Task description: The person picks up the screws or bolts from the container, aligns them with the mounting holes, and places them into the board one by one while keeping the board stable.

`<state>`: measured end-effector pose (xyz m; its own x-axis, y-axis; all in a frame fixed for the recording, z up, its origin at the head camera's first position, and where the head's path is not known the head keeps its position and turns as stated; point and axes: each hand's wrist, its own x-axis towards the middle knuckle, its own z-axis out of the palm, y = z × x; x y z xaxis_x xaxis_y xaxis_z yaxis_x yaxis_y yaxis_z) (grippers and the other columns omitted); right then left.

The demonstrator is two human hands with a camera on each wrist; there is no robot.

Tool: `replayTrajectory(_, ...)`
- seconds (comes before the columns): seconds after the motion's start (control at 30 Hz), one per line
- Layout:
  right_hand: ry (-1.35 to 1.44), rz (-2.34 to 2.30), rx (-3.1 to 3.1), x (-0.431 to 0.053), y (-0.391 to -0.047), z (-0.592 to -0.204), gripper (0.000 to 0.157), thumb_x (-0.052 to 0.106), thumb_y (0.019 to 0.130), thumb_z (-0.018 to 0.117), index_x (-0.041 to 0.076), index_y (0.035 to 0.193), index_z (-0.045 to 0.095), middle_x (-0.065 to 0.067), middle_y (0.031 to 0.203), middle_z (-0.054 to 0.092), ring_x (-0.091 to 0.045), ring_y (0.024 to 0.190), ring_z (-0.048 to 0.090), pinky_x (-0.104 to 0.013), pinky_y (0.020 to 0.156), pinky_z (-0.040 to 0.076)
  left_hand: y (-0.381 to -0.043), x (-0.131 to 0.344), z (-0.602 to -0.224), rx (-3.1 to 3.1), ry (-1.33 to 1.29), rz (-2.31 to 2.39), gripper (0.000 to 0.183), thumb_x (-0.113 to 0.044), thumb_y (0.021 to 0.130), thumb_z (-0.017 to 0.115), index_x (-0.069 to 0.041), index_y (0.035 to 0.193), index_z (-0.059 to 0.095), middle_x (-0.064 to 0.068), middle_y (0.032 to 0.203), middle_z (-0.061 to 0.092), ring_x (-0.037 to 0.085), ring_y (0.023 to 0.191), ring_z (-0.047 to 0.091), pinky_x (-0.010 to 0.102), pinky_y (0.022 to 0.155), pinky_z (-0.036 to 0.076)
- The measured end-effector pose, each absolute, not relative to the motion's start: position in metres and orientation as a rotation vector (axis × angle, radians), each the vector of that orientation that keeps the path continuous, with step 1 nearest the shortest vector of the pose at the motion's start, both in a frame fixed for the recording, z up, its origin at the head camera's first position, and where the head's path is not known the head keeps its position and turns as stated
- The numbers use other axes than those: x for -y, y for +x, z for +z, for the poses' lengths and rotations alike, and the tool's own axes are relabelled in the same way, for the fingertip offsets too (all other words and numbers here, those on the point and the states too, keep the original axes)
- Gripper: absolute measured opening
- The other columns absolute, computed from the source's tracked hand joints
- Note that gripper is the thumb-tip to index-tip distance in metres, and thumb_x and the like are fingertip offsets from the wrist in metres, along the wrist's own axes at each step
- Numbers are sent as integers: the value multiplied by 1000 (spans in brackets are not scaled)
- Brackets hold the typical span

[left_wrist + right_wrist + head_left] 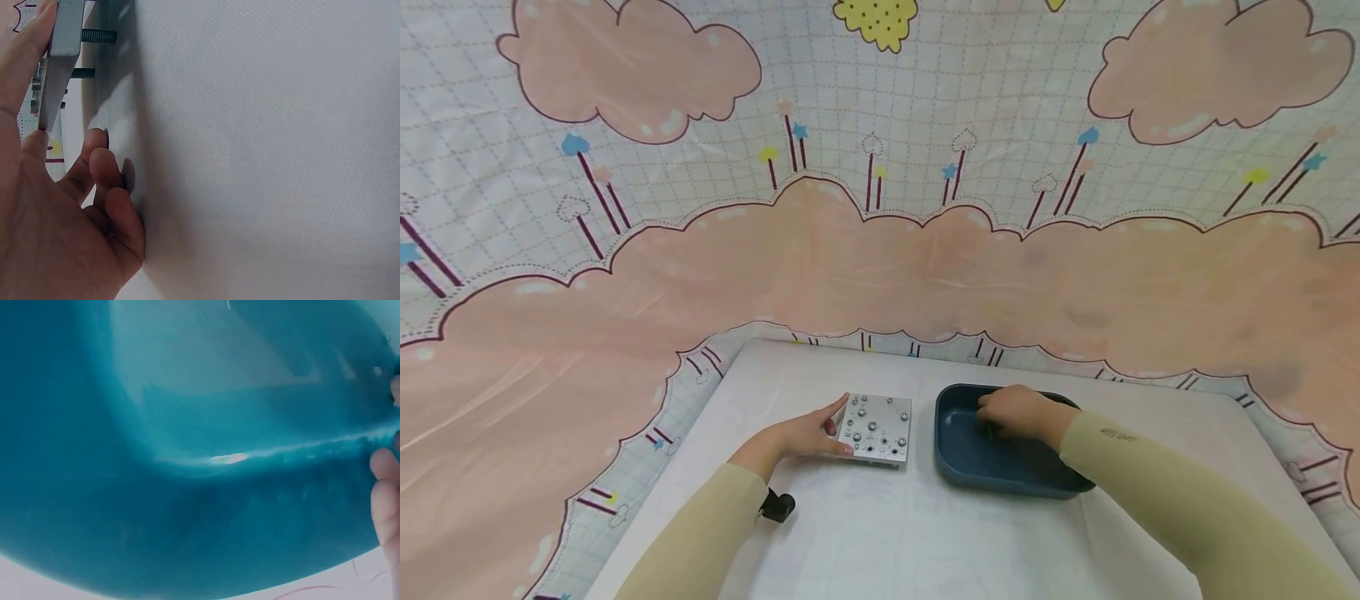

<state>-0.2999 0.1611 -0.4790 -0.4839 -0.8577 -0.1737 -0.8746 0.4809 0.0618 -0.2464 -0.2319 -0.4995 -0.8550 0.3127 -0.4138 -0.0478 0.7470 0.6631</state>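
A square silver metal plate (880,412) with several screws set in its face lies on the white table. My left hand (801,435) holds it by its left side, thumb and index finger spread to two edges. In the left wrist view, threaded screw ends (99,36) stick out under the plate, and the other fingers (107,165) curl loosely beneath. My right hand (1018,411) reaches down into a dark blue tray (953,425), fingers bent. Only a few fingertips (384,503) show at the right wrist view's edge; whether they hold anything is hidden.
The white tabletop (850,542) runs back to a patterned cloth (925,275) hanging behind and at the sides. A small black device (777,506) sits at my left wrist. The tray stands to the right of the plate, with a narrow gap between them.
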Motion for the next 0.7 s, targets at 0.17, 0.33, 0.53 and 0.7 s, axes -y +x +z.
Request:
replayTrajectory(0.17,-1597,230,-2559,-154,-299,-483,11,14,83,79,17,93,75,5,85,62,-10,73,58,-29,68,52,-246,232,-499,-2434,201,938,111,-40,77,85,-25,161,15,6,108,47,24,99,46,43,91,35)
replayTrajectory(0.33,-1618,242,-2556,-150,-297,-485,4,14,85,76,18,87,76,6,78,61,-8,66,53,-27,64,49,-246,231,-499,-2440,201,932,111,-41,76,85,-25,161,15,6,108,47,23,98,46,43,91,35)
replayTrajectory(0.53,-1618,209,-2572,-147,-295,-485,4,13,85,76,17,86,77,6,78,61,-8,66,52,-27,64,49,-248,232,-501,-2449,201,917,111,-44,75,85,-27,160,16,5,108,48,23,99,47,43,91,36)
replayTrajectory(0.7,-1566,167,-2587,-144,-292,-484,6,11,86,75,17,85,77,8,75,61,-7,63,48,-28,64,49,-248,232,-502,-2449,195,917,112,-45,75,85,-28,160,15,5,109,48,23,100,47,44,91,36)
